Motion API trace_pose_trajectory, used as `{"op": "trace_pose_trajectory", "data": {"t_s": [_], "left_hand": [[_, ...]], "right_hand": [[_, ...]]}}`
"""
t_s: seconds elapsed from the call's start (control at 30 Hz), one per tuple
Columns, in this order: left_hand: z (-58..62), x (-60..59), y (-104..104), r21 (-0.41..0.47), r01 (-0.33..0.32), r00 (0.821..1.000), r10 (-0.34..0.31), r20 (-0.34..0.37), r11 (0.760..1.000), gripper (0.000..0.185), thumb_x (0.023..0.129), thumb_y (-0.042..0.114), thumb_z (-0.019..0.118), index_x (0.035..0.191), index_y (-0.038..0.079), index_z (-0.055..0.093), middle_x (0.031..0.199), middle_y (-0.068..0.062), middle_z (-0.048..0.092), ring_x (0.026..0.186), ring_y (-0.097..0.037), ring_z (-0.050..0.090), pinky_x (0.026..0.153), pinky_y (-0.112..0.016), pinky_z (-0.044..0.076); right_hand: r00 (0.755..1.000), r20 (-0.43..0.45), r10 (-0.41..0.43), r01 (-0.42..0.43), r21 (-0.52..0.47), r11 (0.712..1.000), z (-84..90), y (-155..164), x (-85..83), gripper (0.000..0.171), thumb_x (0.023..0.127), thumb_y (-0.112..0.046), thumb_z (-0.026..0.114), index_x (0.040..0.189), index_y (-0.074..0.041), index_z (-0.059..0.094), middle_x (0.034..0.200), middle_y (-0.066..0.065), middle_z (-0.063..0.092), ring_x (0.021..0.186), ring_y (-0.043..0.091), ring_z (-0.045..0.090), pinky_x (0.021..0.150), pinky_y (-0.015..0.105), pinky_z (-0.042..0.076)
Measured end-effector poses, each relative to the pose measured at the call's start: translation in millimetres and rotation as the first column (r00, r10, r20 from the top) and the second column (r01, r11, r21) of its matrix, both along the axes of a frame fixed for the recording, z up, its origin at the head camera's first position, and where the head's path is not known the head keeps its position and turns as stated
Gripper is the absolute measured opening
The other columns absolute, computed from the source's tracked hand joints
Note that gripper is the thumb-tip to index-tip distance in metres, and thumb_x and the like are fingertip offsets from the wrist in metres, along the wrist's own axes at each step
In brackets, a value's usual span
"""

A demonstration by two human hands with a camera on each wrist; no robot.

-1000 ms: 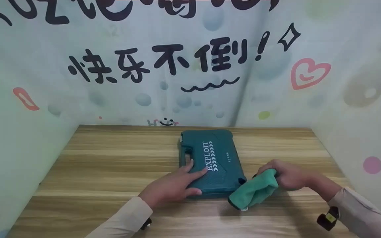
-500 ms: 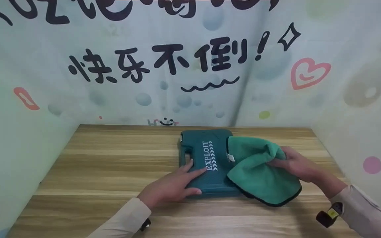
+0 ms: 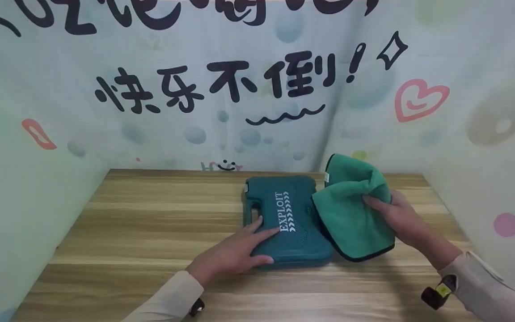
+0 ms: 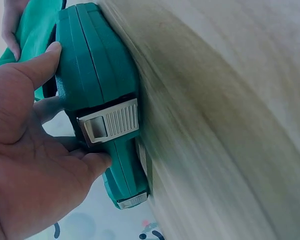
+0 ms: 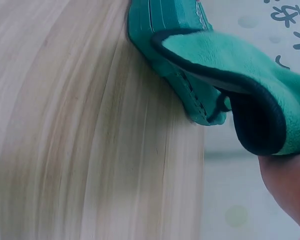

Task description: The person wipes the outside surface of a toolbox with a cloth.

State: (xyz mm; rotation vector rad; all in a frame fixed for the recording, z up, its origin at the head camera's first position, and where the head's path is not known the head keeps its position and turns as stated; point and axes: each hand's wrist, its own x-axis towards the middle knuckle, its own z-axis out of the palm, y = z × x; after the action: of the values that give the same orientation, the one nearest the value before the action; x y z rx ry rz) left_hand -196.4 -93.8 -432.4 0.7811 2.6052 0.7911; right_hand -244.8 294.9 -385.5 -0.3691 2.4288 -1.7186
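Note:
A teal plastic tool case [image 3: 300,237] marked "EXPLOIT" lies flat on the wooden table. My left hand [image 3: 233,250] rests on its near left part with the fingers spread over the lid. Seen from the left wrist, the thumb [image 4: 42,65] lies along the lid's edge, near a silver latch [image 4: 110,122]. My right hand [image 3: 403,217] pinches a green cloth [image 3: 358,212] with black edging, bunched at the grip and hanging loose below. The cloth is held up beside the case's right side and overlaps it in the head view.
The wooden table [image 3: 150,232] runs back to a printed backdrop [image 3: 172,134] with black lettering, and pale side panels stand left and right. A small black device [image 3: 438,293] is strapped at the right sleeve.
From bunched low by the case's near right corner, the cloth spread open over its right side, then lifted up and away to the right. The left hand and case have stayed put.

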Motion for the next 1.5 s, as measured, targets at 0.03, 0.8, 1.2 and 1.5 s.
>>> {"op": "trace_pose_trajectory", "data": {"t_s": [0.03,0.8,1.2,1.5], "left_hand": [[-0.6,0.1,-0.2,0.008,-0.005,1.0,0.005,0.003,1.0,0.068,0.099,0.05,0.061,0.16,0.033,0.034,0.167,-0.016,0.012,0.149,-0.036,0.021,0.114,-0.051,0.029],[-5.5,-19.3,-10.8,0.431,-0.345,0.938,0.296,0.179,0.834,0.045,0.104,0.015,0.061,0.147,0.012,0.049,0.148,-0.013,0.049,0.137,-0.028,0.046,0.109,-0.046,0.039],[5.8,-48.9,-3.1,0.363,-0.607,0.767,0.401,0.502,0.707,0.054,0.103,0.014,0.058,0.15,0.002,0.034,0.134,-0.02,0.052,0.116,-0.033,0.058,0.093,-0.053,0.051],[0.8,-54.1,-2.4,0.299,-0.688,0.69,0.469,0.551,0.662,0.052,0.104,0.012,0.059,0.145,-0.006,0.035,0.116,-0.018,0.055,0.103,-0.03,0.059,0.092,-0.046,0.052]], "right_hand": [[1.0,0.002,-0.014,0.014,-0.015,1.0,-0.6,-0.4,-0.3,0.059,0.104,-0.037,0.059,0.145,0.002,0.042,0.139,0.018,0.051,0.122,0.03,0.051,0.101,0.04,0.042],[0.996,-0.056,-0.073,0.068,-0.091,0.994,-27.7,-16.5,2.6,0.056,0.106,-0.037,0.055,0.146,0.001,0.044,0.143,0.018,0.049,0.132,0.033,0.045,0.111,0.059,0.028],[0.994,0.041,-0.096,0.101,-0.124,0.987,-35.2,-17.0,2.9,0.058,0.104,-0.032,0.062,0.146,0.003,0.043,0.139,0.018,0.05,0.124,0.029,0.048,0.107,0.05,0.036],[0.997,0.059,-0.044,0.045,-0.02,0.999,-43.8,-19.1,5.8,0.044,0.1,-0.019,0.068,0.129,0.011,0.052,0.123,0.019,0.056,0.112,0.029,0.053,0.097,0.042,0.046]]}}
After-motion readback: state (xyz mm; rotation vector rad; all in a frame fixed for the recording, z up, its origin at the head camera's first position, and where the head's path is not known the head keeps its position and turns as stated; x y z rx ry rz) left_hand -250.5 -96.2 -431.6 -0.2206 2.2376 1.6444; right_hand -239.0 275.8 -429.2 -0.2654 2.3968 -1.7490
